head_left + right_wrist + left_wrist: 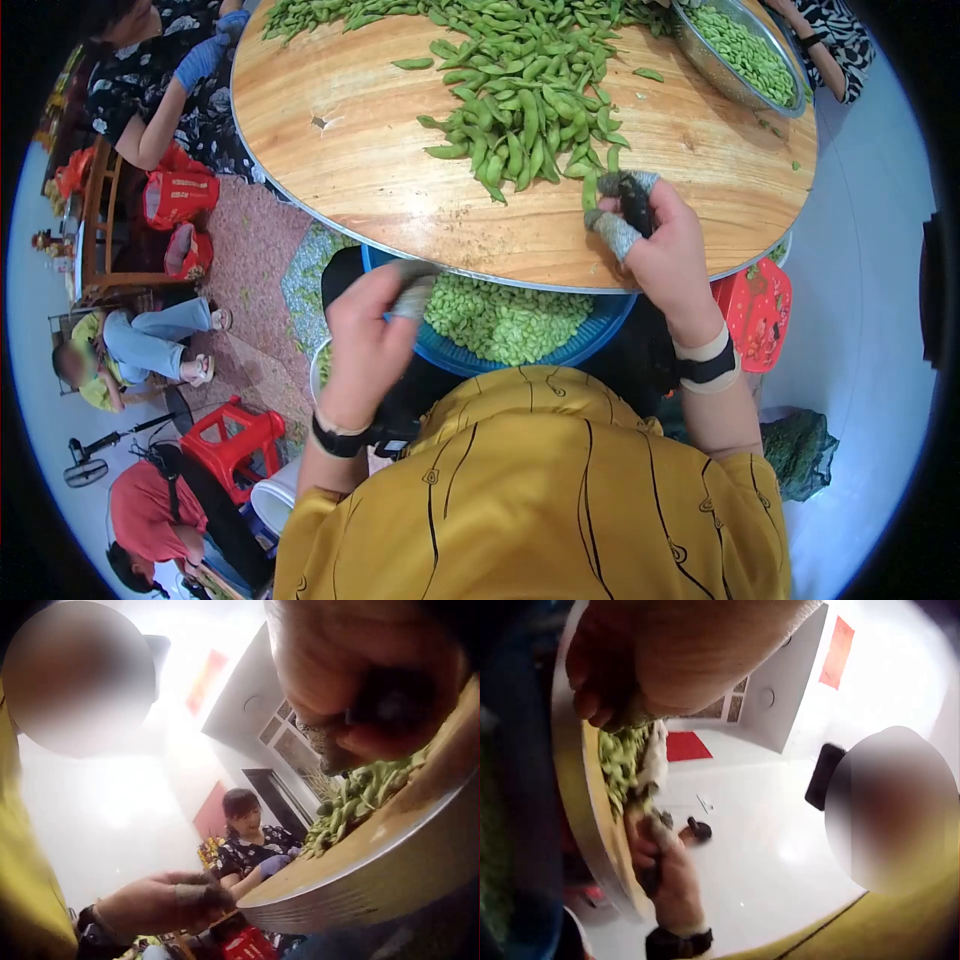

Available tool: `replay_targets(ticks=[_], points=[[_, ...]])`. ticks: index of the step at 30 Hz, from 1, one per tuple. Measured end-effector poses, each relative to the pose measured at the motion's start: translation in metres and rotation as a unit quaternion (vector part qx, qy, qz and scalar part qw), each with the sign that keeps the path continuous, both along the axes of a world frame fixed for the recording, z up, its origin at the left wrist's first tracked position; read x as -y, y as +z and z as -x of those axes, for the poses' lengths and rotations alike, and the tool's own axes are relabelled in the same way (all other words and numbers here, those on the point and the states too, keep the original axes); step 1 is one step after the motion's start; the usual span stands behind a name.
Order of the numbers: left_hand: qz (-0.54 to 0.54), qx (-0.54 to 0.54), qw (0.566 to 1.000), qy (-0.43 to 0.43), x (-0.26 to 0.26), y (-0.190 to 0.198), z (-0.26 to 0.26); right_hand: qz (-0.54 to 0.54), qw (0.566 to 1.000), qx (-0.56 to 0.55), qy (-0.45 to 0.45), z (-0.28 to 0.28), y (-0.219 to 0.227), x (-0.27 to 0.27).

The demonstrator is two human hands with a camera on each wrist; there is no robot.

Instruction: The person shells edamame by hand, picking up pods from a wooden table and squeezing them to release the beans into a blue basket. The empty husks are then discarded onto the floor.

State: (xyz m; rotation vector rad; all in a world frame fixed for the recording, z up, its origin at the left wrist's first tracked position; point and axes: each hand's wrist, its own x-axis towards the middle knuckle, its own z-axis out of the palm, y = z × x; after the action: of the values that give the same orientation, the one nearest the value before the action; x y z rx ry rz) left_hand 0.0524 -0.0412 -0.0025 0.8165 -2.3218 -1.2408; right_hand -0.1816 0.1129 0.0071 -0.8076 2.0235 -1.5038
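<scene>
My right hand [665, 235], with grey wraps on thumb and forefinger, pinches a green soybean pod [590, 194] just over the wooden tabletop. A dark, long shape [635, 205] shows among its curled fingers. Beside the table's near edge is my left hand [368, 325], slightly blurred, its wrapped thumb and forefinger apart and nothing visible between them. Close to its fingertips, a blue basin [612, 325] of shelled beans [510, 320] sits partly under the edge. A heap of unshelled pods [525, 120] lies ahead of the right hand.
The round wooden table [340, 180] has a metal-trimmed edge. A steel colander [700, 65] of shelled beans stands at its far right. A person in blue gloves [203, 62] is at the far left. Red stool [232, 445] and red tray [755, 315] flank my seat.
</scene>
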Motion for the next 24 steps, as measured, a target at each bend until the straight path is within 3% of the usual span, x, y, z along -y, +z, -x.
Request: replay_targets(ticks=[2,4,6,7,8,9,10,12,15,18,20,24], points=[[-0.004,-0.03,0.998,-0.063,-0.019,0.02,0.032,0.018,0.999,0.03,0.022,-0.012,0.005,-0.006],[-0.056,-0.045,0.986,-0.15,-0.026,0.013,0.051,0.035,0.997,0.044,0.047,-0.028,0.01,-0.009],[-0.194,-0.062,0.962,-0.18,-0.033,0.006,0.064,-0.013,0.992,-0.071,0.1,-0.033,0.014,-0.016],[-0.193,-0.06,0.963,-0.179,-0.034,0.008,0.067,0.001,0.982,-0.161,0.097,-0.037,0.019,-0.015],[-0.263,-0.062,0.95,-0.158,-0.035,0.013,0.069,0.002,0.983,-0.158,0.097,-0.036,0.017,-0.015],[-0.333,-0.064,0.931,-0.137,-0.037,0.017,0.07,0.006,0.968,-0.225,0.115,-0.036,0.014,-0.016],[-0.332,-0.06,0.931,-0.136,-0.037,0.018,0.07,0.01,0.948,-0.291,0.131,-0.035,0.012,-0.017],[-0.377,-0.055,0.919,-0.104,-0.038,0.02,0.07,0.034,0.952,-0.279,0.121,-0.039,0.01,-0.014],[-0.337,-0.035,0.932,-0.128,-0.043,0.006,0.066,0.028,0.962,-0.256,0.092,-0.041,0.004,-0.015],[-0.396,-0.051,0.908,-0.128,-0.042,0.006,0.066,-0.007,0.949,-0.279,0.147,-0.041,0.004,-0.016],[-0.42,-0.057,0.899,-0.109,-0.04,0.006,0.067,0.028,0.982,-0.099,0.156,-0.042,0.008,-0.016],[-0.457,-0.054,0.885,-0.072,-0.042,0.005,0.067,0.076,0.984,-0.023,0.159,-0.041,-0.008,-0.021]])
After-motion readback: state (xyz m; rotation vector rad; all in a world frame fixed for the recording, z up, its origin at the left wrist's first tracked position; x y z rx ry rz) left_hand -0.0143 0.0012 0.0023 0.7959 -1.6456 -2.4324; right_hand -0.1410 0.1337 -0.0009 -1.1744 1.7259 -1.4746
